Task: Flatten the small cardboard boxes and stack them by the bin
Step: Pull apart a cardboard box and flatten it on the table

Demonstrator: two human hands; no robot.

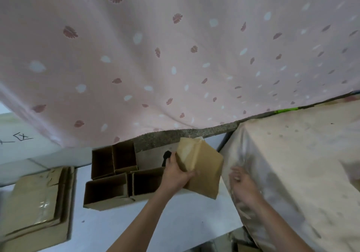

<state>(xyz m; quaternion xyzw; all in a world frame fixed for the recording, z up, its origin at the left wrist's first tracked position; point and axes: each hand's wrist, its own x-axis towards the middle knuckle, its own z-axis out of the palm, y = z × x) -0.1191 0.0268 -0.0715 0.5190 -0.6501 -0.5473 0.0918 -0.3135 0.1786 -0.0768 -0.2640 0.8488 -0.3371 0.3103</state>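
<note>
Right hand (pixel 242 183) held loose and spread beside the covered table (pixel 302 154), small cardboard box (pixel 202 166) gripped by the left hand (pixel 176 171), raised above the floor, four open boxes (pixel 120 172) clustered just left, flattened stack (pixel 37 207) laid far left.

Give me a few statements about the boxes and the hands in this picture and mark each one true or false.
1. The left hand grips a cardboard box. True.
2. The right hand also grips that box. False: it is apart from it, fingers spread, holding nothing.
3. Four open boxes sit on the floor left of the held box. True.
4. The flattened stack lies on the right. False: it lies at the far left.
5. A pink patterned curtain hangs behind. True.
</note>
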